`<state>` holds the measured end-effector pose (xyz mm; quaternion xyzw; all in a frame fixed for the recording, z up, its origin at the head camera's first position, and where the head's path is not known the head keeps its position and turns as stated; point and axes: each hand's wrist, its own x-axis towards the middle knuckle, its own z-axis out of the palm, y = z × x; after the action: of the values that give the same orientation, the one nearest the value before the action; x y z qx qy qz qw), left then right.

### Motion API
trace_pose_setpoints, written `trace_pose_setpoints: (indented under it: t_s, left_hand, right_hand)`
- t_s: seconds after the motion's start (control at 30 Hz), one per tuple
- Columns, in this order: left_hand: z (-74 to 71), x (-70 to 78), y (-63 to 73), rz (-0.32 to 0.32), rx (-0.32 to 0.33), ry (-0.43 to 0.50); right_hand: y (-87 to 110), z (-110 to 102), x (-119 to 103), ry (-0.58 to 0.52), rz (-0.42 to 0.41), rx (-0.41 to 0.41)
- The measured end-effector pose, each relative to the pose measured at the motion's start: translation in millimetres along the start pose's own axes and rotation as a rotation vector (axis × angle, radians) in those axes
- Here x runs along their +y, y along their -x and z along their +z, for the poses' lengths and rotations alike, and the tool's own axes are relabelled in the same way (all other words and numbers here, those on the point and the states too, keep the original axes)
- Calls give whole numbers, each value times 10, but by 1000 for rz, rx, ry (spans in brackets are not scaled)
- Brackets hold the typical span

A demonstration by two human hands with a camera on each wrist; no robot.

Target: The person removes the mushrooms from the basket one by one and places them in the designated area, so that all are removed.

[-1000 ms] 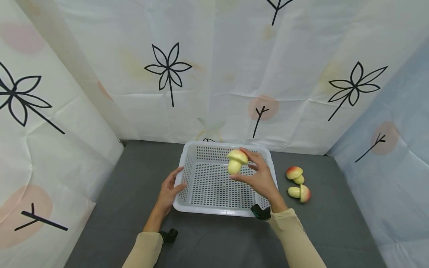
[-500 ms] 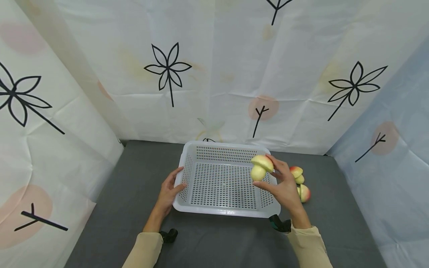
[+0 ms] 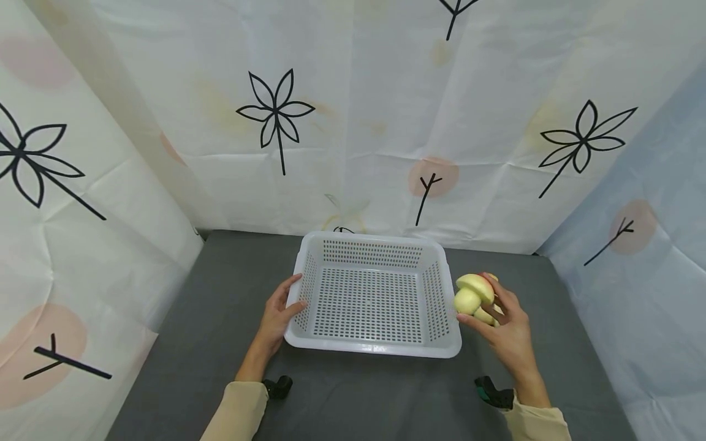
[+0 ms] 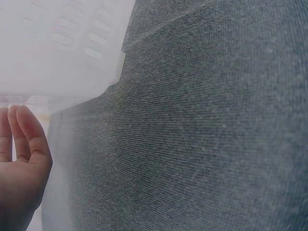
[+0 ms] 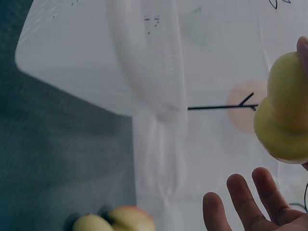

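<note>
My left hand (image 3: 276,318) grips the left rim of a white plastic basket (image 3: 372,348), thumb over the edge and fingers along the outside. In the left wrist view its fingers (image 4: 34,132) show beside the pale basket wall. To the right of the basket, my right hand (image 3: 510,334) holds a pale yellow toy mushroom (image 3: 472,288) between thumb and fingertips. Seen from the right wrist, that mushroom (image 5: 284,113) is raised at the right edge, with three fingers spread below it. Another toy mushroom (image 3: 484,316) is partly hidden behind the held one and the hand, with a red-tinged cap showing above.
The basket has perforated walls and floor, and stands on a dark grey tabletop (image 3: 231,269). White printed fabric (image 3: 353,122) rises at the back and both sides. In the right wrist view, a red-tinged mushroom cap (image 5: 131,219) lies low on the table.
My right hand has carried the held mushroom from over the basket rightward past its right rim, now overlapping the mushrooms on the table. The left hand and basket stay put.
</note>
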<state>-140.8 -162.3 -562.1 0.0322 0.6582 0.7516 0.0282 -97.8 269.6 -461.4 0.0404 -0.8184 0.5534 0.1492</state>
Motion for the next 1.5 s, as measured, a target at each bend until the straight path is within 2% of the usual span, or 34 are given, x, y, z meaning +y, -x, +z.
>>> trace_pose_setpoints:
  t_s: [0.2,0.47,0.77,0.97,1.17,1.5]
  left_hand:
    - [-7,-1,2,-2,2,-1]
    - [-6,-2,8,3,8,-3]
    - [-4,12,5,-10,19,-12]
    - [-2,20,1,-26,30,-11]
    - [2,25,5,-28,28,-8]
    - [-6,5,-1,-17,22,-12]
  right_hand:
    - [143,-110,167,-5,82,48]
    - [316,-173,374,135,212,117]
    - [432,-209,575,238,336,156]
    - [523,-213,703,212,380,170]
    - [577,-228,823,281,420,180]
    - [584,-307,946,426,387,129]
